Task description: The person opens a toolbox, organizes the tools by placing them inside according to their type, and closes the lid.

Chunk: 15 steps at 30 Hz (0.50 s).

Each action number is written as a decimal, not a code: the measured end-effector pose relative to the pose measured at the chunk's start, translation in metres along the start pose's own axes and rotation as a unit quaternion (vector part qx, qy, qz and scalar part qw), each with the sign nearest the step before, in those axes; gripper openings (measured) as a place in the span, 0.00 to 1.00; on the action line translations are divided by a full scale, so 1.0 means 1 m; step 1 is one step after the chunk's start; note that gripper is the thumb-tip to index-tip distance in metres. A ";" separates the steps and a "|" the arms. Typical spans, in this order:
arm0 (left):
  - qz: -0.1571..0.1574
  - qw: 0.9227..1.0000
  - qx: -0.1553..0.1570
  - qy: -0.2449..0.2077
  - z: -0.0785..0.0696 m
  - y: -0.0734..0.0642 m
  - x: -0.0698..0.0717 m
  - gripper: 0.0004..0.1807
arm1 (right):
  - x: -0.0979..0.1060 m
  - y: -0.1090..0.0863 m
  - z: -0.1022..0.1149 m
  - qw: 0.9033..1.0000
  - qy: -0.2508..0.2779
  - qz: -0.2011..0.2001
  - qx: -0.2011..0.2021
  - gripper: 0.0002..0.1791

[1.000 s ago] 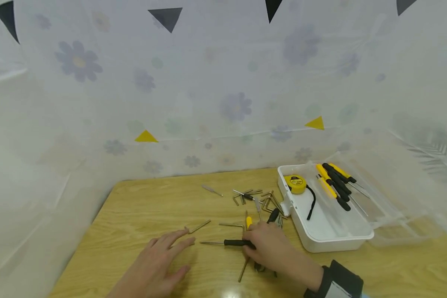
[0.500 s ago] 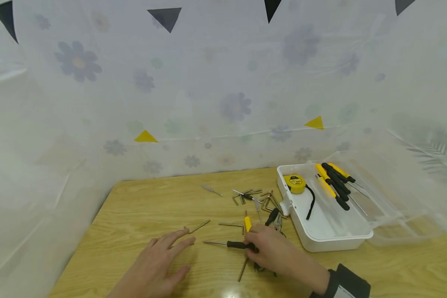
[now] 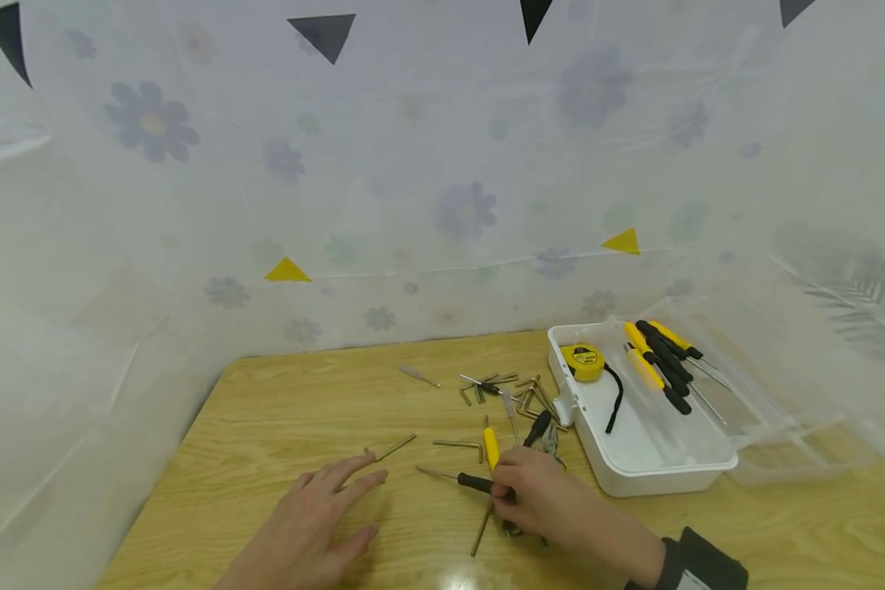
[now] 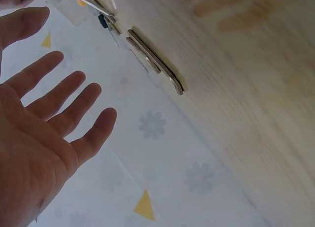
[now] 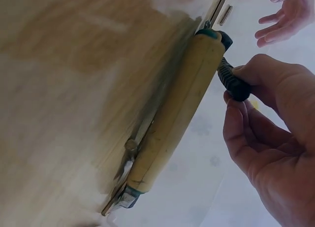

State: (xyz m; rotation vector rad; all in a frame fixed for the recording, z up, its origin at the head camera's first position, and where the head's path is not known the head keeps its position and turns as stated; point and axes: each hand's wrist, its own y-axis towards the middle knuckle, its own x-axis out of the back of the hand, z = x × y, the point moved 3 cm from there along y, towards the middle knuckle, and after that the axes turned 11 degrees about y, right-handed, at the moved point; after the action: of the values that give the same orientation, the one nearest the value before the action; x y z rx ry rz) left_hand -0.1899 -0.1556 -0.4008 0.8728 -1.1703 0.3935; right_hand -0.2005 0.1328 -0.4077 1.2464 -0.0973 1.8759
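Note:
My right hand point(image 3: 542, 496) pinches the black handle of a screwdriver point(image 3: 475, 483) between thumb and fingers. Its shaft points left across the table; the handle's end shows in the right wrist view. My left hand point(image 3: 317, 516) holds nothing, fingers spread, with its fingertips close to a brass-coloured hex key point(image 3: 396, 447). An L-shaped hex key point(image 3: 460, 445) and a yellow-handled tool point(image 3: 491, 448) lie just beyond the screwdriver. Another rod point(image 3: 481, 531) lies below it. In the right wrist view, a thick yellowish cylinder with dark green ends point(image 5: 179, 106) lies beside the hand.
A white case point(image 3: 667, 483) with a clear lid point(image 3: 804, 471) stands at the right. Inside are a tape measure point(image 3: 584, 362) and several yellow and black screwdrivers point(image 3: 664, 360). Several hex keys point(image 3: 537, 401), pliers point(image 3: 549, 440) and a small grey screwdriver point(image 3: 419, 376) lie on the table.
My right hand has moved a little to the right, drawing the screwdriver along and tilting it so the tip sits higher than the handle. My left hand stays put.

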 end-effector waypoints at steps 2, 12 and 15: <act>-0.005 1.000 -0.004 0.002 -0.001 0.000 0.000 0.32 | 0.002 -0.003 -0.001 1.000 -0.002 -0.023 0.019 0.09; 0.029 0.999 -0.024 -0.032 -0.011 0.010 -0.009 0.32 | 0.023 -0.020 -0.005 0.978 -0.085 -0.164 0.099 0.18; 0.033 0.998 -0.033 -0.040 -0.017 0.013 -0.012 0.32 | 0.036 -0.026 -0.006 0.972 -0.089 -0.195 0.100 0.14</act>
State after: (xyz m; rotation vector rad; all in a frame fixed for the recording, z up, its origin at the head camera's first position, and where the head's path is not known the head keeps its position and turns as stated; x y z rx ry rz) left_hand -0.1930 -0.1325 -0.4088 0.8007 -1.2804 0.3744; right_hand -0.1920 0.1737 -0.3919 1.4511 0.2313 1.4581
